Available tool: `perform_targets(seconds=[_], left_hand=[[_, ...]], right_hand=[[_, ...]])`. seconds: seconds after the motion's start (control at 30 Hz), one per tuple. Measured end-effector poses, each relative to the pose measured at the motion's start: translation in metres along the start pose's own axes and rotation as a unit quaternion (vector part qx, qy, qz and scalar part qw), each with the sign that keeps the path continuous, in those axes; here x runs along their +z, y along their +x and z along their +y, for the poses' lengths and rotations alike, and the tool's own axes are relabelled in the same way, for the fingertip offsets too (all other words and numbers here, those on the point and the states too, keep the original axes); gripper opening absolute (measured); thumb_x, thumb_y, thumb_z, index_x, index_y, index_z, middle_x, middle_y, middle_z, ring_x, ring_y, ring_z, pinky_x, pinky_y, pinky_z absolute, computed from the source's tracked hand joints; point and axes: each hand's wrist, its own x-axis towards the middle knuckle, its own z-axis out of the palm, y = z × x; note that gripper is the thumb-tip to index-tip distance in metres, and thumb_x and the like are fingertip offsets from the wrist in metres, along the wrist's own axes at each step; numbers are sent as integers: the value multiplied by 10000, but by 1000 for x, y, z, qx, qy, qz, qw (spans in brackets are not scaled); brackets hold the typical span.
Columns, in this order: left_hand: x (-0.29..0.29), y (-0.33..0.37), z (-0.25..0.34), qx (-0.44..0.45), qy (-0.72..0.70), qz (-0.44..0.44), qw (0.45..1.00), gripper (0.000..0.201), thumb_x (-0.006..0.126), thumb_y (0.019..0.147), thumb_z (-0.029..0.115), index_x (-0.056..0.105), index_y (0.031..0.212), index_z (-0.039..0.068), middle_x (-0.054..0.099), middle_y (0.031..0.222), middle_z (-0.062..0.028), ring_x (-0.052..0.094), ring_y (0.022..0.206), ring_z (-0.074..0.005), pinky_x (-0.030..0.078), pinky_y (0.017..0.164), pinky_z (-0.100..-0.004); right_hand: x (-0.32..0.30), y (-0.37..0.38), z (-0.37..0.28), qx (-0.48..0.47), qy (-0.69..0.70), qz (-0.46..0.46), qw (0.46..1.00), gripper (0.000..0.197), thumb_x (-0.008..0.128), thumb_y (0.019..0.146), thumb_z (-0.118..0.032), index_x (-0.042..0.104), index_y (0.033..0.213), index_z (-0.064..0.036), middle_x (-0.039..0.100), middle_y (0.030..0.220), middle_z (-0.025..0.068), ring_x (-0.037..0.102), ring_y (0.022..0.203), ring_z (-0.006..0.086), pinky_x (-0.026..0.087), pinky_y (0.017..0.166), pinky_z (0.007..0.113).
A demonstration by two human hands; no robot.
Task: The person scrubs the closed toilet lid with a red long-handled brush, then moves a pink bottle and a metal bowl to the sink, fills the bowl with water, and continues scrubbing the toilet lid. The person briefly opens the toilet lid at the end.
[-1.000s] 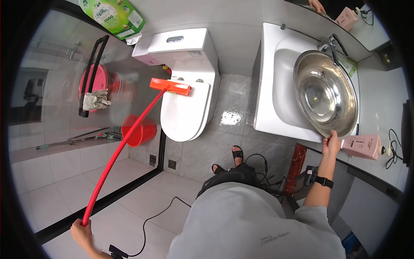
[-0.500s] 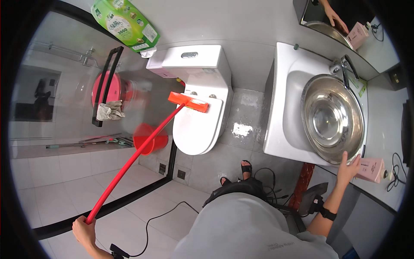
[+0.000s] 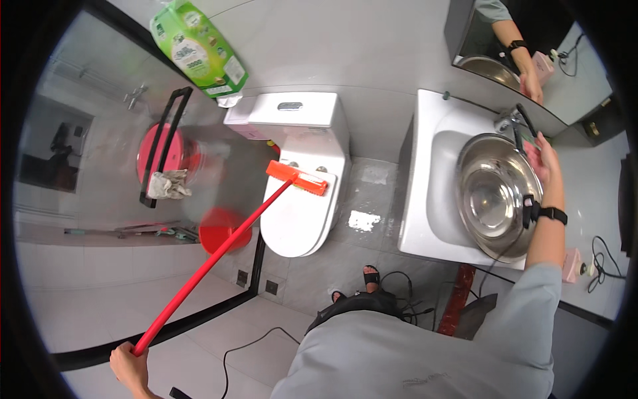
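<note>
My left hand [image 3: 129, 369] is closed round the end of the long red handle of a floor brush [image 3: 216, 261]. The orange brush head [image 3: 297, 178] is over the closed white toilet lid [image 3: 292, 229]; whether it touches is hard to tell. My right hand [image 3: 545, 159] is beside the faucet [image 3: 512, 120], fingers stretched and apart, above the far right rim of a steel basin [image 3: 488, 196]. That basin sits tilted in the white sink [image 3: 438, 193], and its inside looks shiny. A black strap circles my right wrist.
A red bucket [image 3: 216, 233] stands left of the toilet by the glass partition, where a cloth [image 3: 169, 184] hangs from a black handle. A green tissue pack [image 3: 203, 53] is on the wall. A pink bottle [image 3: 571, 266] stands on the counter. Cables [image 3: 412, 296] lie near my feet.
My right hand has left the basin's near rim beside the pink bottle and reached forward to the faucet. My left hand still holds the brush, with little movement. The view has shifted slightly.
</note>
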Motion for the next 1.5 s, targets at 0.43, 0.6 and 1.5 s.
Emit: perform_targets(seconds=[0.43,0.6,1.5], left_hand=[[-52,-4,34,9,72,-201,977,356,714,903,307,723,1048,-19,721,847,-182,666,708,-261,533,679,-405],[-49,1,25,17,79,-180,980,354,715,908,309,714,1013,-29,703,802,-179,640,687,-259,515,667,-411],[-22,-27,-7,32,-7,12,999,253,801,657,164,632,698,-21,615,672,-220,621,657,-394,471,626,-462]], right_hand=[[39,7,-28,45,52,45,997,364,545,978,-177,450,1226,72,575,1079,245,677,859,317,635,680,406],[40,24,-45,8,186,-20,982,293,512,966,-88,456,1198,83,588,1068,212,678,888,323,634,720,440],[44,24,105,-13,-47,64,997,165,445,983,-82,580,981,13,555,674,43,458,482,112,325,399,272]])
